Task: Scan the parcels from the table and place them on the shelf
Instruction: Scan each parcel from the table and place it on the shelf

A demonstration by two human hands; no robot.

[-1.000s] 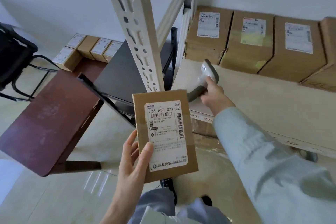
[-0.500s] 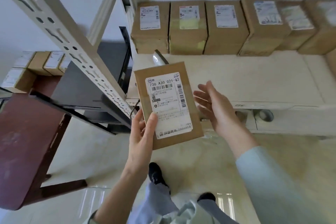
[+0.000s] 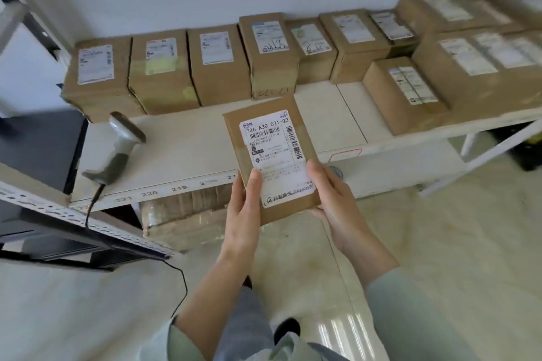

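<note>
- Since the earlier frames, the right hand has let go of the scanner and come across to join the left hand on the parcel; the view has also swung right, so much more of the shelf now shows.
- Both hands pinch the parcel at its lower corners, thumbs flat on the printed label, fingers curled behind the cardboard; the grip keeps the label facing up and readable.
- That parcel sits at the centre of the frame, held in the air just in front of the shelf's front edge, its top end over the bare shelf board and close to the row of boxes behind it.
- Left of centre, the scanner lies on the shelf, head tipped up, its cable trailing over the edge toward the floor; parked there, it frees both hands and stays within reach for another parcel.
- Along the back of the shelf the boxes stand side by side with labels up, and more are piled at the upper right; an open strip of board remains in front of them.
- My reading: scanning of this parcel seems finished, and the step in hand is setting it down, probably on the bare strip ahead, label upward like the others.
- A low flat parcel like this should slide in easily.
</note>
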